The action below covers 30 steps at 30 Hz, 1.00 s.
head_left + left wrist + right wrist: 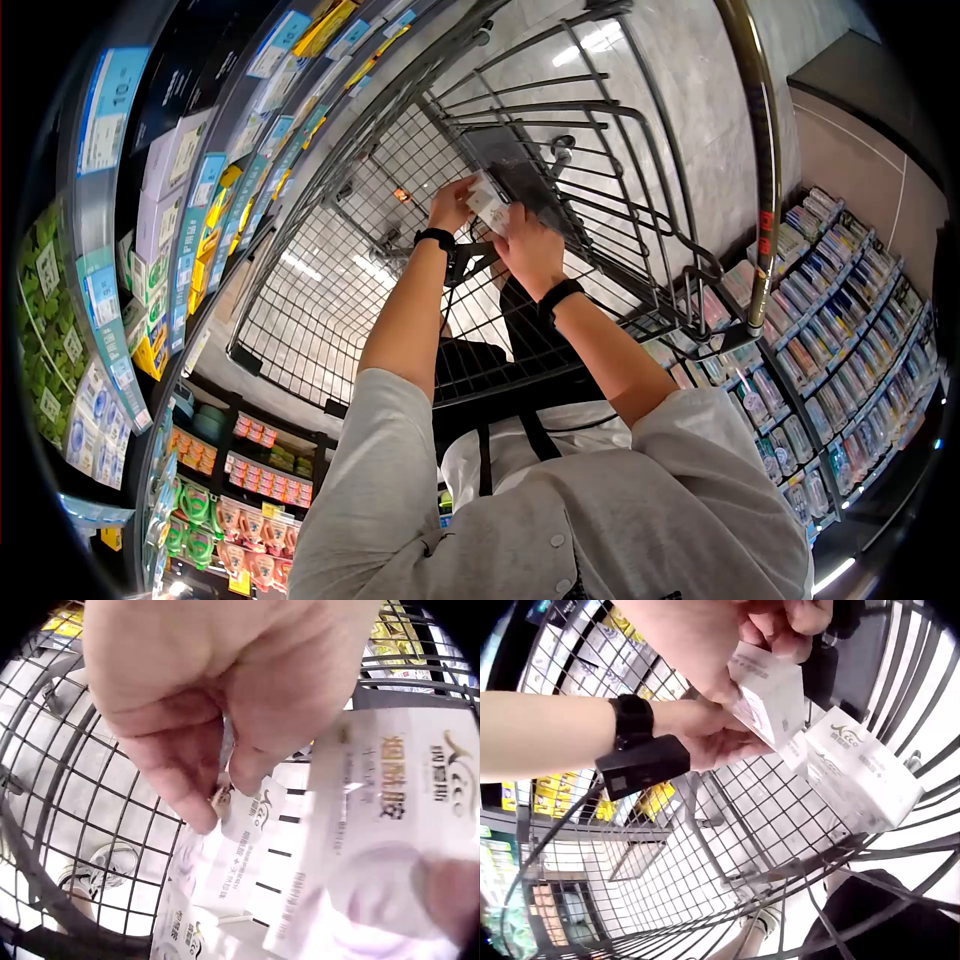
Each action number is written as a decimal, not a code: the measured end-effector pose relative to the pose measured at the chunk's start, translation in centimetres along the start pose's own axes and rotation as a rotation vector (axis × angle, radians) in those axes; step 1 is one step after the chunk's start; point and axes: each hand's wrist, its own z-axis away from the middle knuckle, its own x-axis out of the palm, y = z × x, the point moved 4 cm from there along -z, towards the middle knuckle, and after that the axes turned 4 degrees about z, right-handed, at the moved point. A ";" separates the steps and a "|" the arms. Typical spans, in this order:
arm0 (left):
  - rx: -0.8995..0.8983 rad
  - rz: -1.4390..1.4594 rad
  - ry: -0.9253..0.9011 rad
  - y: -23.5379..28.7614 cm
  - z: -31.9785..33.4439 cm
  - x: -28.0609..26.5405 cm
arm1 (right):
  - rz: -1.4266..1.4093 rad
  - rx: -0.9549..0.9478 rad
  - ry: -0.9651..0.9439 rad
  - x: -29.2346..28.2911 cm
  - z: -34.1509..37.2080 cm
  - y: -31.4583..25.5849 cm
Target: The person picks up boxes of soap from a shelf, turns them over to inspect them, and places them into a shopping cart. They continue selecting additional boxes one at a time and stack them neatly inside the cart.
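My right hand (pixel 530 248) grips a small white carton (pixel 772 697) printed with a pale purple swirl and the brand "Nicco". In the left wrist view this carton (pixel 375 825) fills the right side, with the right thumb (pixel 454 892) on its face. Opposite it, my left hand (pixel 452 207) is lower and has thumb and fingertips at the top edge of a second matching carton (pixel 240 844), pinching it. A third carton (pixel 862 772) of the same kind stands close by, at the cart's child-seat end.
Both hands are inside a black wire shopping cart (pixel 330 240), near its dark seat panel (pixel 505 160). Shelves with blue price tags (pixel 105 115) rise close on the left. A rack of small packaged goods (pixel 850 330) stands on the right.
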 end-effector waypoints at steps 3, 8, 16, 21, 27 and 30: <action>0.048 0.165 -0.068 0.8 0.4 0.8 | 0.070 0.080 -0.070 2.7 -0.7 0.5; -0.125 0.134 0.090 3.8 2.8 1.6 | 0.177 0.071 -0.055 3.9 -1.5 1.0; -0.168 0.208 -0.051 4.6 6.1 4.3 | 0.190 0.021 0.024 2.0 -1.4 0.9; -0.211 0.321 -0.030 5.5 7.1 5.0 | 0.139 0.057 -0.032 0.6 -0.7 0.1; -0.174 0.327 -0.032 5.7 8.5 4.1 | 0.060 0.065 -0.046 -0.2 1.2 -0.4; -0.002 0.365 0.014 4.5 10.1 0.0 | -0.065 0.162 -0.122 -0.5 2.0 0.6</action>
